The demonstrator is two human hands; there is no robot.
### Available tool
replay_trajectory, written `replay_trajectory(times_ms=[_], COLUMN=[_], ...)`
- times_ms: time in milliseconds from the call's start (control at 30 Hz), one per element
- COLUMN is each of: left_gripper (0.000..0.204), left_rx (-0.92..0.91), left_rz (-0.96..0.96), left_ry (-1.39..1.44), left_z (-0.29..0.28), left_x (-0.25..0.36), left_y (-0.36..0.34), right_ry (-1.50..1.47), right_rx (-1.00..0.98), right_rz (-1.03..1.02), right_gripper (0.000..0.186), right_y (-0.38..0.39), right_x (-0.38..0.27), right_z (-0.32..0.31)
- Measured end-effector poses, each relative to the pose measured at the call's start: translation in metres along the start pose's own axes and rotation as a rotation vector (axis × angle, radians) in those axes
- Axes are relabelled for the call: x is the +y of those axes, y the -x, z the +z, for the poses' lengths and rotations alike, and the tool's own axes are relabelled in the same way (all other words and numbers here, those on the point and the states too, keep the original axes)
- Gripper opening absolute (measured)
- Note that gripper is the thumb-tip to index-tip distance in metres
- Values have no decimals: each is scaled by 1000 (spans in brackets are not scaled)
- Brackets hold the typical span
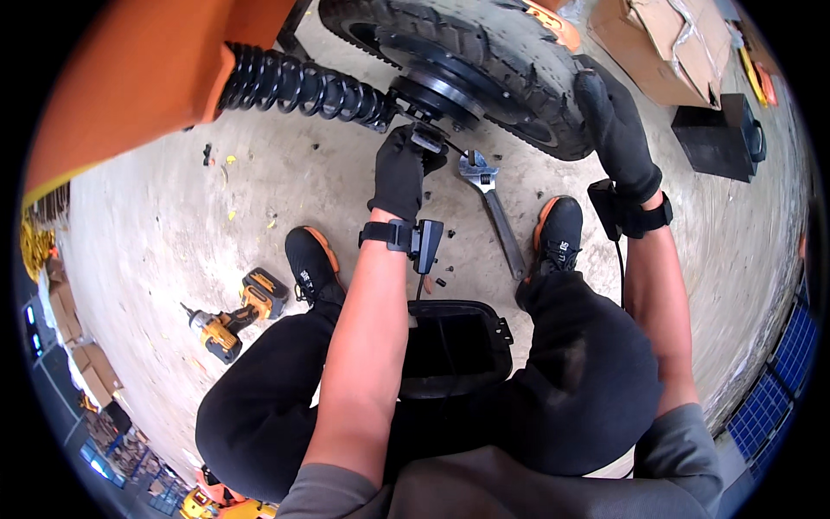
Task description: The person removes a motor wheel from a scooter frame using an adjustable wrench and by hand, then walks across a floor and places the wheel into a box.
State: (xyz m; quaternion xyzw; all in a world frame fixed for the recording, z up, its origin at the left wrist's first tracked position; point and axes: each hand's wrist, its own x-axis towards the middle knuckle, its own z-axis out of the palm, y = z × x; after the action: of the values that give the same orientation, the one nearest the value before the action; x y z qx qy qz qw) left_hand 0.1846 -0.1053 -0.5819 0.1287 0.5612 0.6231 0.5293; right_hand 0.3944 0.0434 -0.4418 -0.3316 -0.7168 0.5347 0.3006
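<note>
A wheel with a knobby black tyre [553,95] stands at the top, its dark hub [445,91] facing me. My left hand [399,173], in a black glove, is closed round a small metal block [429,137] beside the hub, perhaps a brake caliper; a thin black cable runs from it. Part of the block is hidden by my fingers. My right hand [616,125], gloved too, grips the tyre's right side with fingers curved over the tread. A black coil-spring shock absorber [307,86] reaches from the orange body panel [138,78] to the hub.
On the concrete floor, an adjustable wrench [494,208] lies below the hub among scattered small bolts. A yellow-and-black cordless drill [238,316] lies left of my feet. Between my legs sits a black bin-like container [458,346]. A cardboard box [666,48] and black case [722,138] stand at right.
</note>
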Motion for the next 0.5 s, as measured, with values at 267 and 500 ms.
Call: replay_trajectory(times_ms=[267,500], left_gripper=[25,23], left_rx=[-25,-40], left_rz=[167,169], left_ry=[-148,-49], left_z=[-13,-10], left_x=[-9,-12], left_y=[-8,-2], right_ry=[73,86], right_rx=[86,93], right_rz=[-15,66], right_gripper=[36,45], right_y=[0,0], right_x=[-4,4], right_z=[8,7])
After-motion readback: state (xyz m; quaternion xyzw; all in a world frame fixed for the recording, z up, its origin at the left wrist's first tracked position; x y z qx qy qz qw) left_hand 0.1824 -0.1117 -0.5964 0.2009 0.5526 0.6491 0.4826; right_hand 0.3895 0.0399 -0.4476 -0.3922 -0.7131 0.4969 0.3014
